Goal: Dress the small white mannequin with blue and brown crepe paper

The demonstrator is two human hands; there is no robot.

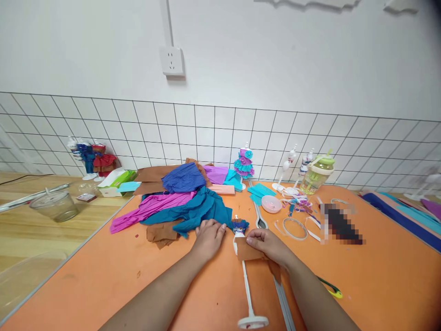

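A small white doll mannequin on a thin stand (pixel 247 294) lies on the orange table (pixel 103 276), with blue crepe frills at its neck. My right hand (pixel 270 246) is closed on a brown crepe paper piece (pixel 248 252) wrapped against the mannequin's body. My left hand (pixel 208 238) rests just left of it, fingers curled on the edge of the teal crepe paper (pixel 200 211); whether it grips the paper I cannot make out.
A pile of pink, blue, purple and brown crepe sheets (pixel 179 193) lies behind my hands. A dressed mannequin (pixel 244 165), pink dish (pixel 271 203), green bottle (pixel 317 174), tape rings (pixel 294 227) and metal ruler (pixel 284 299) sit right. A glass bowl (pixel 55 205) stands left.
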